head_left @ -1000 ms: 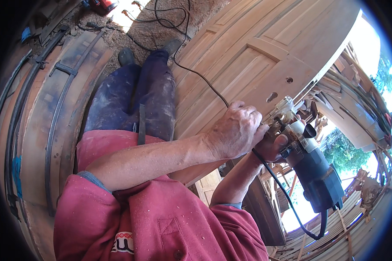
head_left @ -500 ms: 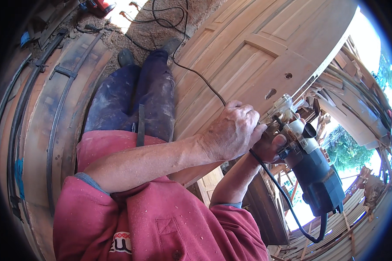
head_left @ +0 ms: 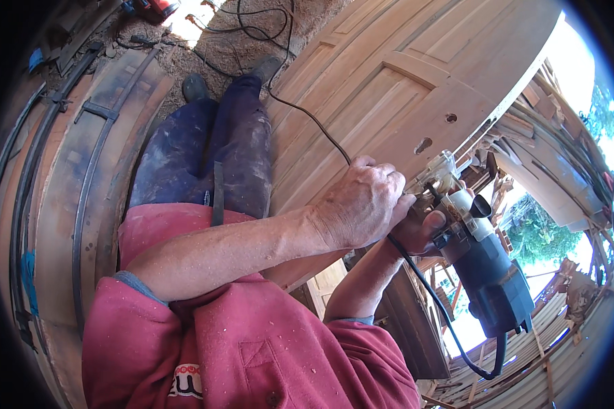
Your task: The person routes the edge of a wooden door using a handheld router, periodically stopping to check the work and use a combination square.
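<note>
A black corded router (head_left: 494, 276) with a pale collar and a clear plastic guard is held on its side at the right, its base end toward the door and its motor end toward the lower right. My right hand (head_left: 424, 232) wraps around it from below near the collar, thumb showing. My left hand (head_left: 367, 201) reaches across my body to the router's base end, fingers curled closed. What those fingers grip is hidden. A black power cord (head_left: 416, 273) loops from the motor end up behind my left hand.
A panelled wooden door (head_left: 361, 82) with cut holes along its edge lies beyond my hands. Boards with metal bar clamps (head_left: 92, 177) stand at the left. Cord coils (head_left: 259, 27) lie on the dusty floor near my feet. Stacked timber (head_left: 552, 163) fills the right side.
The whole view has shifted slightly. Both hands keep the same grip at the router, with no clear movement of the fingers.
</note>
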Available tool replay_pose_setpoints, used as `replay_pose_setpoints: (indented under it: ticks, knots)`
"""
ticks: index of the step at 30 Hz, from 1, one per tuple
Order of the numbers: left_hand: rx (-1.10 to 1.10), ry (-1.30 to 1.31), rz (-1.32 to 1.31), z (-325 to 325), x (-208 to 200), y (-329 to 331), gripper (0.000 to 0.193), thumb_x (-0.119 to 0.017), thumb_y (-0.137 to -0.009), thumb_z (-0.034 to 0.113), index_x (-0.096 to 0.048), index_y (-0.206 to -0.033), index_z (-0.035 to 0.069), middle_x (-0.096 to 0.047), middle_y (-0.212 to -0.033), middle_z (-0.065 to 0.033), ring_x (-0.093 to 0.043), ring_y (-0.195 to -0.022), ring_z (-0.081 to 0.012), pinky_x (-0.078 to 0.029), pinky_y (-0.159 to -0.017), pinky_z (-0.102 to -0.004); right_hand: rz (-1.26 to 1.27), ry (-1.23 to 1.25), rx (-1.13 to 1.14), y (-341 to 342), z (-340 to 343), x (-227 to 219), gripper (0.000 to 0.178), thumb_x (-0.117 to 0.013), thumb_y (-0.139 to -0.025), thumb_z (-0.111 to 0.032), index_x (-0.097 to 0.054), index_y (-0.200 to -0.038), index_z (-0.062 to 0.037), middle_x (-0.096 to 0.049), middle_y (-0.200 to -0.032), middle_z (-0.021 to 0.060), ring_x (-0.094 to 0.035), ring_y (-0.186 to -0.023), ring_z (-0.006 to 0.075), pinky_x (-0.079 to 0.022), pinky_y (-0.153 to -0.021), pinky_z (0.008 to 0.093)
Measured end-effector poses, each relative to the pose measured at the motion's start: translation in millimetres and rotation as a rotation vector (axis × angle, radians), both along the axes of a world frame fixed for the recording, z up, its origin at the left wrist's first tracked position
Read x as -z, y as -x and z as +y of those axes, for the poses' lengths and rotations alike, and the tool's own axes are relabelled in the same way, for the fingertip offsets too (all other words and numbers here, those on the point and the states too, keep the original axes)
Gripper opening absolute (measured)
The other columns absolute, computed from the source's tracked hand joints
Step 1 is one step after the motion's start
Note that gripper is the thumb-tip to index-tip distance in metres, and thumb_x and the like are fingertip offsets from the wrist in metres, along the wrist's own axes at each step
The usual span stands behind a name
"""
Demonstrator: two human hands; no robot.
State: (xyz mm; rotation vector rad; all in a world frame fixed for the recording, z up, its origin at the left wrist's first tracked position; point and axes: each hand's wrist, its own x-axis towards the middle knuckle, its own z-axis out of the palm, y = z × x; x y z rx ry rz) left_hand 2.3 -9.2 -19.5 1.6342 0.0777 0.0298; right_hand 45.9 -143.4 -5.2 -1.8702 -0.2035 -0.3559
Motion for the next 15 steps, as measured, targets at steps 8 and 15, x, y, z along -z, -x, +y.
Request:
replay_pose_setpoints:
  ticks: [8, 15]
  knots:
    - [-0.04, 0.066, 0.037, 0.0, -3.6, 1.8, 0.023, -0.061, -0.09, 0.016, -0.06, -0.079, -0.004, -0.059, -0.074, -0.0187, -0.062, -0.077, -0.036, -0.047, -0.083, -0.047, 0.144, 0.007, -0.021, -3.5, -6.2, -4.7, 0.097, -0.087, -0.071, -0.044, -0.035, -0.142, -0.0016, -0.045, -0.137, 0.0159, -0.05, -0.124, 0.0296, -0.051, -0.099, 0.0418]
    - [-0.058, 0.042, 0.004, -1.4, -0.3, 2.8, 0.024, -0.06, -0.091, 0.017, -0.059, -0.079, -0.004, -0.059, -0.075, -0.0179, -0.062, -0.077, -0.035, -0.048, -0.084, -0.0466, 0.068, 0.015, 0.023, 1.8, 7.8, -4.0, 0.098, -0.086, -0.072, -0.044, -0.034, -0.143, -0.0013, -0.045, -0.139, 0.0167, -0.051, -0.124, 0.0299, -0.049, -0.101, 0.043]
